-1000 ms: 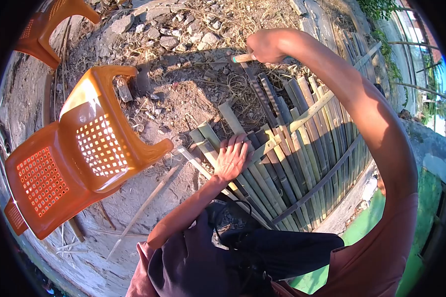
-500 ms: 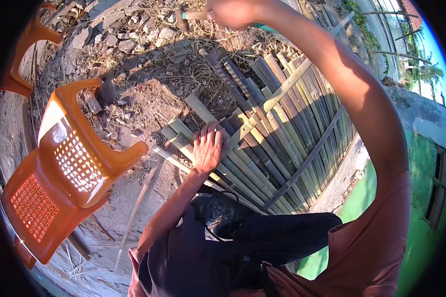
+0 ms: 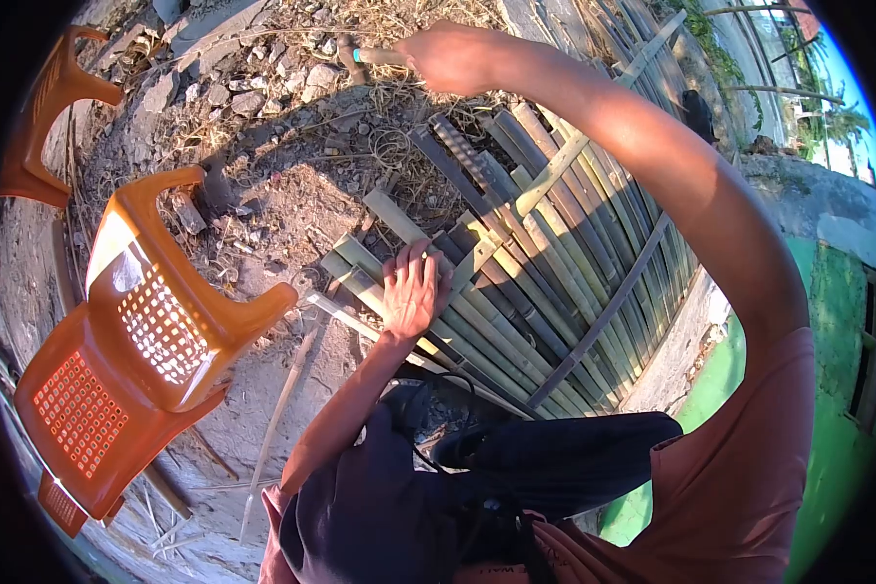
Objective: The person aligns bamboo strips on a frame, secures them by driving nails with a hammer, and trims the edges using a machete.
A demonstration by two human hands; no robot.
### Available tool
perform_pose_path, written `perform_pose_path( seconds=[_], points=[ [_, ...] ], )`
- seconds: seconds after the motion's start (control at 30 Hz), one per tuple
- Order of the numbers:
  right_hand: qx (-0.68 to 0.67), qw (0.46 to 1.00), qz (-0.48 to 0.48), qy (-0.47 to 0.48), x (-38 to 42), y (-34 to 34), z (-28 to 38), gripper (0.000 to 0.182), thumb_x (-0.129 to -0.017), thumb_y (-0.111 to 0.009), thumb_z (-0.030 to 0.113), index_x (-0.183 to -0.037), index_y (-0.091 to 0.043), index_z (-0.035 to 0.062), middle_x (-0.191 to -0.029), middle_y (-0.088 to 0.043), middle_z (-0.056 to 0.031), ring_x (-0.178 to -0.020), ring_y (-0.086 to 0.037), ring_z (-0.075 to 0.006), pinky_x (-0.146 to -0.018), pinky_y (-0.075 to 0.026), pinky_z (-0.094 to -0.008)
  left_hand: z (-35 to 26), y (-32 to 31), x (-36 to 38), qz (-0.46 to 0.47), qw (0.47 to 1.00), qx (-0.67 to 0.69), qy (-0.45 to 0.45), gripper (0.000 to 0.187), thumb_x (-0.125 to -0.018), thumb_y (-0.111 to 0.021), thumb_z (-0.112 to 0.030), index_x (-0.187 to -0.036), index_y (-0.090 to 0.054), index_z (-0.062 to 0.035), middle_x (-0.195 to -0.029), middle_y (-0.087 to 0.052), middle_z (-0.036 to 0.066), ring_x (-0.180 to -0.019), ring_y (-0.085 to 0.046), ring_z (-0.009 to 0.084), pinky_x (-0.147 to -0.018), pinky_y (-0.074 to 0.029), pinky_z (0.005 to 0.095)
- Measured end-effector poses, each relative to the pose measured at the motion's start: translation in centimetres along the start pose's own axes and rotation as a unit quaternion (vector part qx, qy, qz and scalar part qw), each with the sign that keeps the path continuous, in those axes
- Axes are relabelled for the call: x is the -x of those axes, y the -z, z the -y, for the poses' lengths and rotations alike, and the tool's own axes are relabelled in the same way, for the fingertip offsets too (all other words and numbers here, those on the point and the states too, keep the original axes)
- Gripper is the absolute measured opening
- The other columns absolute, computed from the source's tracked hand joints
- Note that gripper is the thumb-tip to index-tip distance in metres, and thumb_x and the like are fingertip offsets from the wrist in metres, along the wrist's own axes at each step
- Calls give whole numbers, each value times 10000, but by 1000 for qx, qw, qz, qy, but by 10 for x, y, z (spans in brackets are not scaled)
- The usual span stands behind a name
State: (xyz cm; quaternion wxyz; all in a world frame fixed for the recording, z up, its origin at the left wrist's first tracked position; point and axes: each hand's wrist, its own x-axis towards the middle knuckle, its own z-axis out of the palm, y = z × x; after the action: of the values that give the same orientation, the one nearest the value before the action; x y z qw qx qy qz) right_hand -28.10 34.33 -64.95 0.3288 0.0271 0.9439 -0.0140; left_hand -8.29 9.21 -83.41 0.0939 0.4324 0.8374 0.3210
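Note:
My right hand (image 3: 448, 58) is closed round the handle of a hammer (image 3: 350, 58), raised at the top of the view past the far end of the slats. My left hand (image 3: 414, 292) rests on a panel of split bamboo slats (image 3: 545, 263), its fingers bent over a bamboo slat (image 3: 394, 216) near the panel's left end. Whether a small nail sits between those fingers cannot be made out. A crosswise bamboo strip (image 3: 555, 175) lies over the slats, and a thinner dark strip (image 3: 603, 316) crosses them closer to me.
An orange plastic chair (image 3: 156, 321) lies tipped over at the left, with another orange chair (image 3: 49, 127) behind it. Broken stones (image 3: 248, 102) and dry straw cover the ground beyond. A green wall (image 3: 827, 341) stands at the right. My dark-trousered leg (image 3: 565, 448) is beside the panel.
My right hand and the hammer have come slightly lower and closer. My left hand keeps its place on the slats. The whole view has shifted a little.

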Motion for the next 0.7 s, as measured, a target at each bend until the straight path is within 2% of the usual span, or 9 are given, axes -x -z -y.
perform_pose_path(
  seconds=[0.1, 0.2, 0.23, 0.27, 0.33, 0.47, 0.53, 0.57, 0.7],
  points=[
    [119, 979, 168, -8, 14, 3, 24, 213, -885, -547, 16, -1028, -700, -26, -831, -689, -193, -720, -661, -319, -640, -508, -478, 2, 2, -1, -1, 1000, -4, -3, 385, -894, -687, -284, -1213, -587, -92, -1353, -508, 101, -1243, -499, 293, -1028, -379, 459],
    [104, 972, 212, 1, 19, -1, 19, 202, -866, -537, -5, -972, -708, -27, -813, -692, -195, -710, -668, -313, -617, -508, -488, 1, 2, -3, -2, 1000, 5, -5, 382, -897, -682, -285, -1212, -586, -90, -1355, -505, 106, -1241, -498, 299, -1029, -377, 461],
    [76, 984, 161, -17, 23, -6, 16, 213, -861, -544, -7, -1004, -701, -18, -824, -697, -198, -747, -688, -328, -636, -515, -492, 0, 3, -1, -3, 1000, 7, -6, 380, -899, -680, -286, -1210, -586, -89, -1356, -504, 108, -1240, -498, 303, -1030, -376, 463],
    [74, 983, 166, -25, 27, -12, 12, 213, -861, -544, -7, -1004, -701, -18, -824, -697, -198, -747, -688, -328, -636, -515, -492, 0, 2, 0, -6, 1000, 9, -7, 378, -904, -675, -287, -1212, -584, -89, -1360, -503, 114, -1239, -497, 312, -1036, -373, 471],
    [-27, 999, -39, 23, 39, -23, 1, 213, -860, -552, -9, -1024, -687, -4, -857, -706, -199, -770, -698, -336, -657, -529, -481, 1, -1, 1, 3, 1000, 3, -8, 374, -916, -666, -287, -1222, -579, -89, -1363, -506, 118, -1252, -490, 320, -1046, -365, 479],
    [-49, 989, -141, 4, 101, -9, -5, 210, -866, -575, 5, -1060, -657, 14, -851, -693, -166, -799, -704, -313, -681, -548, -449, -1, -7, 3, 4, 1000, -22, -7, 340, -960, -628, -301, -1221, -588, -86, -1372, -523, 113, -1280, -476, 322, -1060, -348, 485],
    [-60, 989, -128, -42, 138, -6, -16, 241, -873, -581, 24, -1107, -640, 23, -824, -680, -157, -790, -699, -323, -677, -544, -459, -7, -4, 1, 8, 1000, -30, -5, 344, -930, -662, -271, -1209, -600, -80, -1372, -525, 99, -1284, -483, 308, -1050, -365, 481],
    [-64, 974, -219, -7, 165, -18, -27, 244, -925, -572, 56, -1162, -628, 47, -810, -675, -161, -766, -688, -332, -679, -540, -472, -9, -2, 1, 8, 1000, -19, -3, 344, -939, -651, -268, -1217, -598, -71, -1363, -536, 100, -1279, -488, 312, -1051, -363, 480],
    [-98, 969, -174, -142, 270, -35, -47, 248, -1023, -519, 145, -1255, -600, 111, -757, -645, -178, -702, -666, -330, -631, -525, -478, -11, -1, 2, 8, 1000, 12, -16, 342, -946, -640, -264, -1212, -587, -57, -1350, -537, 140, -1271, -477, 348, -1062, -345, 498]
  ],
)
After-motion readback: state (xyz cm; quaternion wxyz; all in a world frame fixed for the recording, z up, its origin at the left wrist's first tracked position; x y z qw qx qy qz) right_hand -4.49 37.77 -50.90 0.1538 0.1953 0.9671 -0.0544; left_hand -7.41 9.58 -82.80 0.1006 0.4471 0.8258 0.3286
